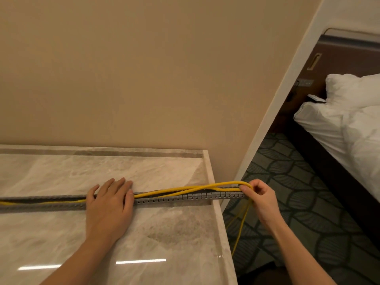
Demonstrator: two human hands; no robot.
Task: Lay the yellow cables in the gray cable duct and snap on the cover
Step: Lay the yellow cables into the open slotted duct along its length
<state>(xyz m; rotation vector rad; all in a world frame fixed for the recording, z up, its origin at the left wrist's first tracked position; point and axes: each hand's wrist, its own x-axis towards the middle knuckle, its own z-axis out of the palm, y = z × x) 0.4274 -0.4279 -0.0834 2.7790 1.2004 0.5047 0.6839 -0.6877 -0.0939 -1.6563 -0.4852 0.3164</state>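
A gray slotted cable duct (185,199) lies left to right across a marble table (144,239), its right end jutting past the table edge. Yellow cables (181,190) run along it, inside the channel at the left and arching above it toward the right. My left hand (109,202) lies flat, fingers spread, pressing down on the duct and cables near its middle. My right hand (260,195) pinches the cables at the duct's right end, beyond the table edge. From there the cables hang down toward the floor. No cover is in view.
A beige wall (144,68) stands right behind the table. Patterned dark carpet (298,202) lies to the right. A bed with white bedding (349,124) stands at the far right, past a white wall corner.
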